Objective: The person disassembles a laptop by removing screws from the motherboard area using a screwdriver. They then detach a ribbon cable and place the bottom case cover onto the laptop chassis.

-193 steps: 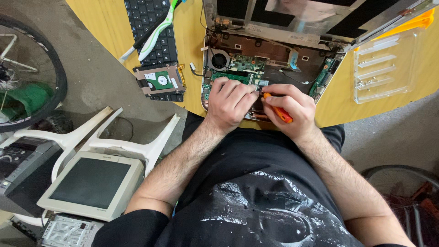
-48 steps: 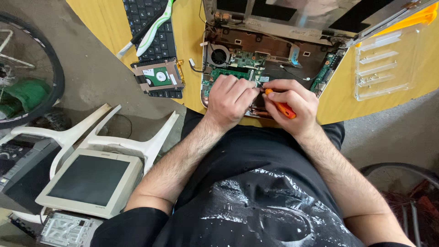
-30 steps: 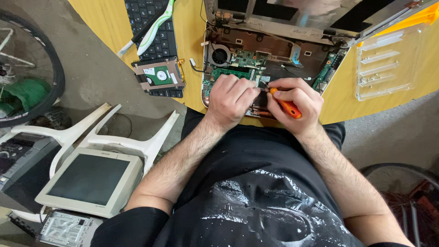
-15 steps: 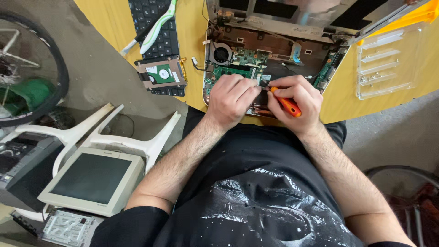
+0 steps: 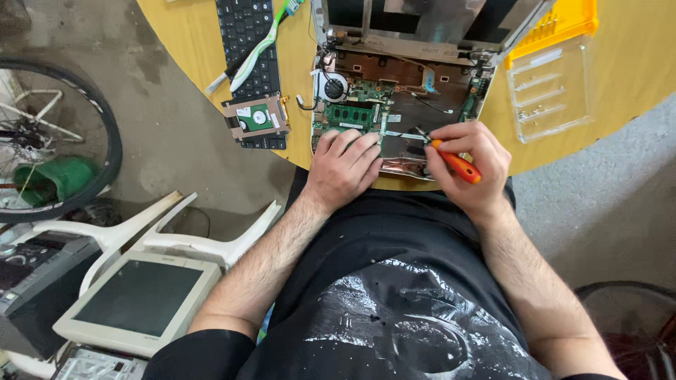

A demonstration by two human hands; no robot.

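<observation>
An opened laptop base (image 5: 408, 88) lies on the round yellow table (image 5: 627, 98), its fan, green memory stick and board exposed. My left hand (image 5: 345, 165) rests flat on the near left part of the base, fingers slightly spread. My right hand (image 5: 468, 158) grips an orange-handled screwdriver (image 5: 454, 160), its tip pointing into the middle of the board.
A detached black keyboard (image 5: 250, 56) with a green-white toothbrush (image 5: 260, 46) and a hard drive (image 5: 255, 118) on it lies left of the laptop. A clear plastic tray (image 5: 549, 88) sits right. White plastic chair (image 5: 197, 236), old monitor (image 5: 141, 299) and bicycle wheel (image 5: 105, 134) stand at left.
My two hands were close together over the near edge of the base; now the right hand with the screwdriver has shifted right and the left hand lies flat.
</observation>
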